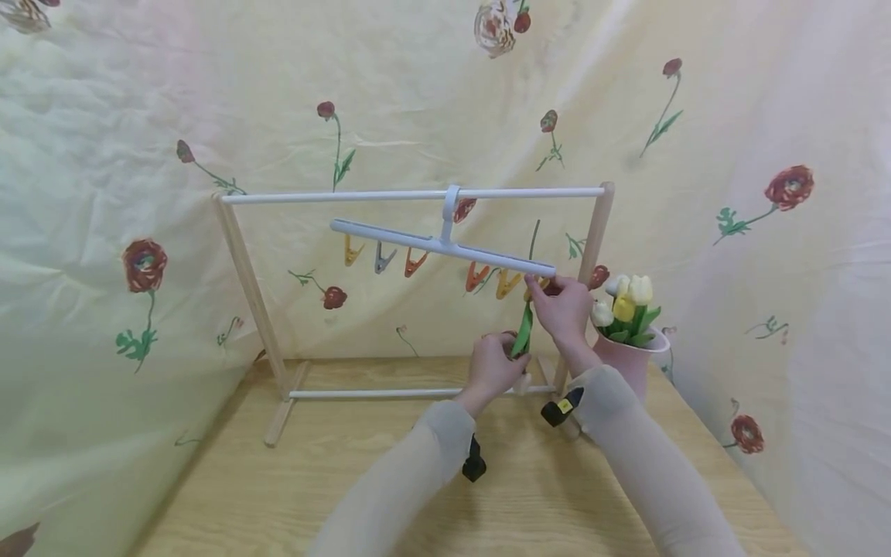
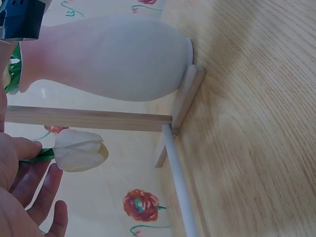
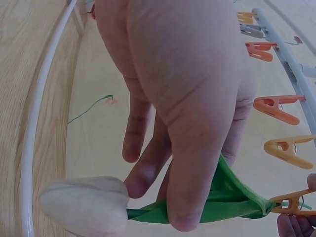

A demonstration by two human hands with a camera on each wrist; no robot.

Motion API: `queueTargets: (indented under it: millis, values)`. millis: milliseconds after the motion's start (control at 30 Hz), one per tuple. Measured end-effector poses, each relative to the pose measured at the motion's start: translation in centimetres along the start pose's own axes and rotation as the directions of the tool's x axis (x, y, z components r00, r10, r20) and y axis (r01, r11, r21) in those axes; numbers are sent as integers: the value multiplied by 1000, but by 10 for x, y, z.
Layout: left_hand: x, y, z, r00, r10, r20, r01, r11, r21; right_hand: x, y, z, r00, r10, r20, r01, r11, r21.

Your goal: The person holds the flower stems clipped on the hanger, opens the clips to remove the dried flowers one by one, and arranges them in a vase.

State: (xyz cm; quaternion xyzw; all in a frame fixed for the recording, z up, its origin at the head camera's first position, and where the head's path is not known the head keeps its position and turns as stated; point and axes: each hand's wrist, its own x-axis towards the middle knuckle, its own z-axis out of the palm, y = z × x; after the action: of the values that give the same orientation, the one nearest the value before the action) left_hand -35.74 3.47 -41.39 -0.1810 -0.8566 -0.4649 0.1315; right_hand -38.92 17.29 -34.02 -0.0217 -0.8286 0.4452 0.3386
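My left hand (image 1: 493,363) pinches the green stem of a white artificial tulip (image 2: 81,150) between thumb and fingers. The flower head hangs downward, and its green leaf (image 1: 524,333) reaches up to a yellow-orange clothespin (image 3: 291,203) at the right end of a pale blue hanger (image 1: 390,234). My right hand (image 1: 564,309) pinches that clothespin just under the bar; its jaws meet the tulip's green end. The hanger tilts, right side lower, and hooks over a white rail (image 1: 334,197). Other clothespins hang along it, such as an orange clothespin (image 1: 476,275) and a grey clothespin (image 1: 384,257).
A wooden-legged rack (image 1: 250,294) with a lower white bar (image 1: 376,394) stands on the wood-grain table (image 1: 278,503). Right of it, a pale pink vase (image 1: 626,363) holds white and yellow tulips (image 1: 624,309). Flower-printed cloth (image 1: 404,139) hangs behind and at both sides.
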Motion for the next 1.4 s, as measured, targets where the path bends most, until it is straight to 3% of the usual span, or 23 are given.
queueTargets:
  millis: [200, 500, 933, 1100, 1300, 1400]
  values:
    - [-1, 0, -1, 1000, -17, -12, 18, 999, 37, 0, -3, 1, 1000, 22, 17, -23, 999, 49]
    - [-7, -10, -9, 998, -56, 3, 56, 995, 79, 0, -3, 5, 1000, -11, 1, 11, 998, 63]
    - [-27, -35, -30, 993, -64, 103, 41, 977, 210, 0, 7, 6, 997, 54, 50, -58, 994, 87]
    - [-37, -43, -45, 986, -55, 161, 3, 951, 308, -1, 9, 7, 997, 42, 66, -48, 995, 90]
    - [-47, -50, -67, 973, 10, 229, -113, 889, 444, 0, 11, 8, 996, 46, 72, -51, 996, 76]
    - [-52, -54, -76, 967, 30, 253, -148, 875, 460, 0, 11, 7, 996, 48, 77, -53, 996, 75]
